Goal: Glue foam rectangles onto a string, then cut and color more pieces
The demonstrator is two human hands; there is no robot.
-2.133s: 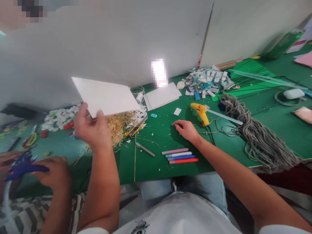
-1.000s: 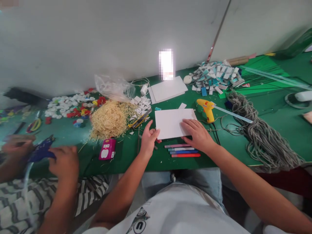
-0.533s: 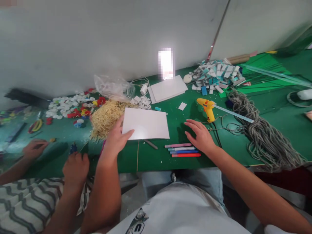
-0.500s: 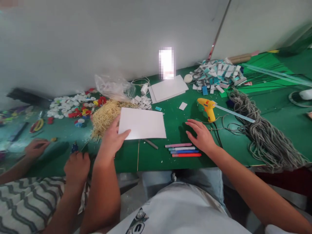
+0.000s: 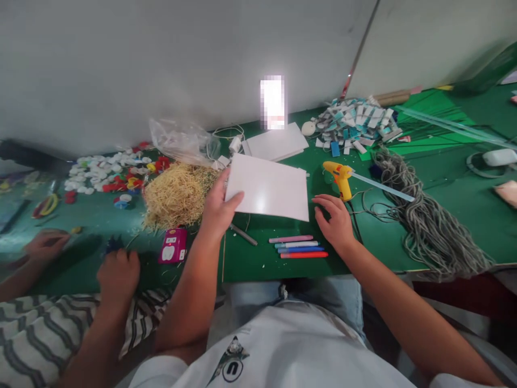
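A white board (image 5: 269, 188) is held up by its left edge in my left hand (image 5: 221, 207), thumb on top and fingers beneath. My right hand (image 5: 334, 222) hovers just right of the board, fingers apart and holding nothing. Below the board lie several marker pens in a row: a pink marker (image 5: 291, 238), a white marker (image 5: 298, 244), a blue marker (image 5: 301, 250) and a red marker (image 5: 304, 255). A grey pen (image 5: 244, 235) lies slantwise to their left. Beyond my right hand sits a yellow glue gun (image 5: 340, 177) with a clear glue stick in its back.
Straw (image 5: 173, 196), a pink power adapter (image 5: 173, 246) and bottle caps (image 5: 95, 171) lie left. More white boards (image 5: 278, 143) rest behind. Cut pieces (image 5: 355, 125) and grey yarn (image 5: 422, 215) occupy the right. A co-worker's hands (image 5: 118, 272) are at far left.
My left hand has moved the white board right and up, closer to my right hand. The pink power adapter has come into view. My right hand stays open near the glue gun.
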